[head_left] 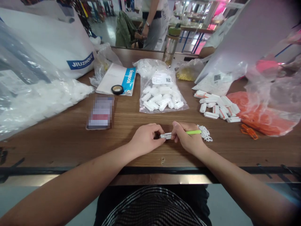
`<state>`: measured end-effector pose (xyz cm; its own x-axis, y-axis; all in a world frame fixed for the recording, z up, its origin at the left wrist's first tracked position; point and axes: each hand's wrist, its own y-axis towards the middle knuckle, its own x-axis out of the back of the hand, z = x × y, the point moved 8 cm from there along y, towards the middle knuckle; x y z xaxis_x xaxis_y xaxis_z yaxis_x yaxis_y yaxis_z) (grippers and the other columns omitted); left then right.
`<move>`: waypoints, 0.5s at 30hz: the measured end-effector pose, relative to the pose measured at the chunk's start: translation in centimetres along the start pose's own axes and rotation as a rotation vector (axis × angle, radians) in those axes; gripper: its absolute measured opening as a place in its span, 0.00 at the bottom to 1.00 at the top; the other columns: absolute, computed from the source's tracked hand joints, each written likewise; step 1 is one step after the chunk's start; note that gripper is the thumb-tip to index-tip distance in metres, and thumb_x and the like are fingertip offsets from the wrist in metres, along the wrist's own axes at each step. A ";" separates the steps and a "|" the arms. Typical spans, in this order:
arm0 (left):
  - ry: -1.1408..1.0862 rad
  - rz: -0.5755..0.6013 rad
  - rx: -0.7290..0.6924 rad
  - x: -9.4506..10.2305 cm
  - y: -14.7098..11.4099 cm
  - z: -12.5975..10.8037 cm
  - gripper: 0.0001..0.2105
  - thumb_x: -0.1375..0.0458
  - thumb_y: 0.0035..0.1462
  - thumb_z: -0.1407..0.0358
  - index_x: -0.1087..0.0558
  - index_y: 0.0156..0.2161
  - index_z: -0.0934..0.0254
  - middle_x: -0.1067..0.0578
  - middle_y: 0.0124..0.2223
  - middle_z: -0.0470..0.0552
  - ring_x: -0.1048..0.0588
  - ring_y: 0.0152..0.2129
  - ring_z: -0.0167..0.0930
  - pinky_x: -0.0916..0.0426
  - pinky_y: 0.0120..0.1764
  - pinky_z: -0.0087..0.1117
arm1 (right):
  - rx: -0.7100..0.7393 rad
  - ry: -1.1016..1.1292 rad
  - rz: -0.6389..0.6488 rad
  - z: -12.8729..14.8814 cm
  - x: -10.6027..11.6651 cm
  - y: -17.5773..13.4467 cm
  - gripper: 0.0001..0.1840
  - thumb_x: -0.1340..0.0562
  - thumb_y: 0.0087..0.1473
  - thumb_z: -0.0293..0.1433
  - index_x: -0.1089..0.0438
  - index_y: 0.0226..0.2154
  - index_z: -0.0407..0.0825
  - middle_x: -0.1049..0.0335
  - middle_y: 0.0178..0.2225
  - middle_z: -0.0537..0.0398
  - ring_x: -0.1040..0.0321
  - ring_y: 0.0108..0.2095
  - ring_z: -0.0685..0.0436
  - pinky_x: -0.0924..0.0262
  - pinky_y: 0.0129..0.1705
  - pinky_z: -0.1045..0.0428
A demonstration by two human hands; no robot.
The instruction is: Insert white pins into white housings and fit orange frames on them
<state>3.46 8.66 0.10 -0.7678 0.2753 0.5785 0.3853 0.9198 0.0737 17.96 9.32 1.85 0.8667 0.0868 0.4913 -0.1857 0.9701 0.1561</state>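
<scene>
Between my hands, at the middle of the table, lies a small white plastic housing [166, 136] with a row of slots. My left hand [148, 138] grips its left end between thumb and fingers. A bright green pen-like tool [194, 132] is held in my right hand [187, 135], its tip hidden by the fingers at the housing's right end. Just beyond that hand sits a small heap of tiny white parts [206, 133]. Farther right is a pile of white housings [219, 105], some with orange strips inside.
A clear bag of white housings [162, 97] lies ahead. At left are a phone [100, 113], a notebook [110, 78] with black tape [117, 89], and a big bag [42, 97]. Orange parts [249, 131] and an orange-filled bag [263, 116] lie right. A bottle [171, 45] stands behind; a person [152, 23] is beyond.
</scene>
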 end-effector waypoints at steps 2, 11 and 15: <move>0.004 0.001 0.001 0.0 0.0 0.0 0.04 0.37 0.52 0.64 0.25 0.32 0.61 0.32 0.25 0.43 0.35 0.22 0.26 0.41 0.29 0.30 | 0.009 -0.016 0.018 0.1 -0.1 0.0 0.26 0.46 0.64 0.39 0.33 0.16 0.48 0.33 0.15 0.59 0.37 0.16 0.54 0.43 0.22 0.56; 0.000 -0.002 0.003 0.0 0.0 -0.1 0.04 0.37 0.51 0.64 0.24 0.33 0.61 0.32 0.26 0.42 0.35 0.22 0.25 0.41 0.29 0.29 | -0.034 0.091 -0.028 -0.3 0.2 -0.2 0.25 0.44 0.62 0.38 0.32 0.16 0.48 0.32 0.15 0.58 0.38 0.15 0.54 0.44 0.20 0.56; -0.003 -0.003 0.003 0.0 0.0 0.0 0.04 0.37 0.51 0.64 0.25 0.32 0.61 0.31 0.26 0.43 0.35 0.22 0.26 0.42 0.29 0.29 | -0.031 0.096 -0.015 -0.4 0.0 -0.2 0.25 0.44 0.62 0.38 0.32 0.16 0.48 0.32 0.15 0.58 0.37 0.15 0.54 0.44 0.20 0.56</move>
<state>3.46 8.67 0.08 -0.7706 0.2731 0.5758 0.3811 0.9217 0.0729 18.18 9.23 1.43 0.9101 0.0922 0.4041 -0.1590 0.9780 0.1351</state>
